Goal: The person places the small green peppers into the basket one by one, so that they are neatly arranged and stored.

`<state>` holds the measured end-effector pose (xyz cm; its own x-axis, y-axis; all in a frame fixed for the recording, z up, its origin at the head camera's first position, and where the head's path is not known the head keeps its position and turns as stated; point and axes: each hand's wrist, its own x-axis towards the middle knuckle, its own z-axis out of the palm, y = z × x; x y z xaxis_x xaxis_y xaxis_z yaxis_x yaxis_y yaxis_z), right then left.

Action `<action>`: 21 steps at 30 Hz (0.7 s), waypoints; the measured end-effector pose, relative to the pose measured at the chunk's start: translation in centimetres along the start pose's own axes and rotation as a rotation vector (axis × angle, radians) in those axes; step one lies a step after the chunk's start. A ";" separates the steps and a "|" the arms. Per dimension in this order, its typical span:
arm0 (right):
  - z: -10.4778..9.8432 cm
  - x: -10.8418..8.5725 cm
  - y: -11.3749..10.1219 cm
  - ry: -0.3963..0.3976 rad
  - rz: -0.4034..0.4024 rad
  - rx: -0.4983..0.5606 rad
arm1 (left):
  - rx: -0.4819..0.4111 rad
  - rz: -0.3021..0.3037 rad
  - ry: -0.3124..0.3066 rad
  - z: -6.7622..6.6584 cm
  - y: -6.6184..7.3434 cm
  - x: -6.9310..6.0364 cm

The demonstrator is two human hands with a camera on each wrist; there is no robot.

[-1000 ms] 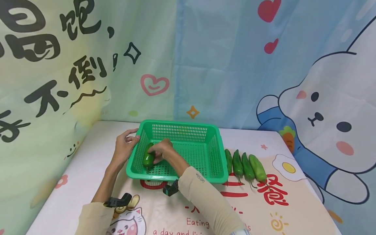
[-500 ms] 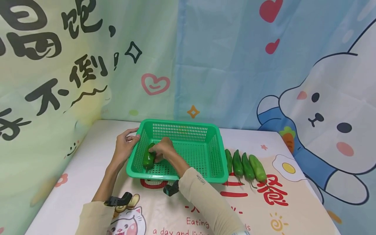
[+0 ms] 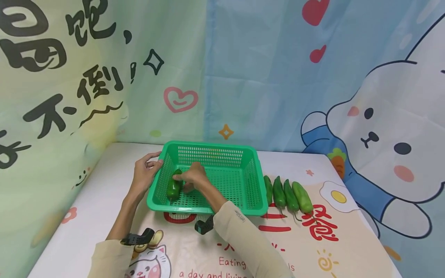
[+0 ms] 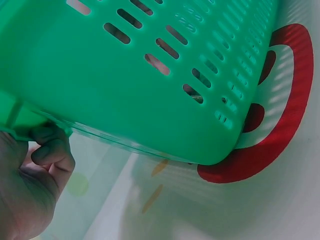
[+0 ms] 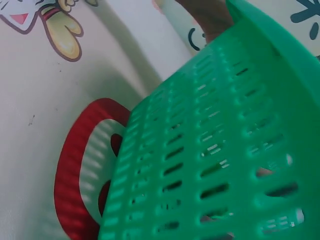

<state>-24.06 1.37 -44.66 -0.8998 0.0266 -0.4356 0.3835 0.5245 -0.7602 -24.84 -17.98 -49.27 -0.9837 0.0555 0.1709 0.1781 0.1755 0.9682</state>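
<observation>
A green plastic basket (image 3: 227, 185) with slotted walls stands on the table. My left hand (image 3: 144, 172) holds its left rim; in the left wrist view that hand (image 4: 37, 185) has its fingers curled at the rim's edge. One green chili pepper (image 3: 173, 192) lies lengthwise inside, along the left wall. Reaching over the near rim, my right hand (image 3: 194, 177) touches this pepper's upper part with an extended finger, while its other fingers appear a little apart from the pepper's right side. The basket wall (image 5: 200, 150) fills much of the right wrist view and hides the right hand.
Several more green chili peppers (image 3: 291, 197) lie side by side on the table, just right of the basket. A printed cloth (image 3: 313, 255) covers the tabletop. Behind the table hangs a patterned backdrop (image 3: 243, 92).
My right hand's grasp on the pepper in the basket has loosened, with a small gap at the pepper's side. My left hand stays at the rim. The head view has shifted slightly.
</observation>
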 end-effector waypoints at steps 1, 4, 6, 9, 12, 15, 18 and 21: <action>-0.2 -0.1 0.1 -0.001 -0.006 0.010 | -0.001 -0.002 0.002 0.0 0.0 0.0; -1.0 -0.4 0.5 -0.003 -0.019 0.057 | -0.004 -0.005 0.007 0.0 0.0 0.0; -1.5 -0.4 0.8 -0.001 -0.028 0.080 | -0.003 -0.007 0.010 0.0 0.0 0.0; -2.4 -0.5 1.1 -0.009 -0.027 0.086 | 0.002 -0.010 0.012 0.0 0.0 0.0; -3.6 -0.4 1.4 -0.038 -0.022 0.117 | 0.008 -0.011 0.015 0.0 0.0 -0.1; -4.8 -0.6 1.5 -0.098 -0.015 0.184 | 0.009 -0.013 0.018 0.0 0.1 -0.1; -6.1 -0.9 1.6 -0.137 -0.027 0.210 | 0.007 -0.015 0.018 0.1 0.1 -0.1; -7.5 -1.3 1.8 -0.131 -0.069 0.193 | 0.009 -0.013 0.016 0.1 0.1 -0.1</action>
<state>-23.77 8.68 -41.87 -0.8955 -0.1208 -0.4284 0.3657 0.3489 -0.8629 -24.76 -17.85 -49.22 -0.9861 0.0375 0.1616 0.1657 0.1846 0.9687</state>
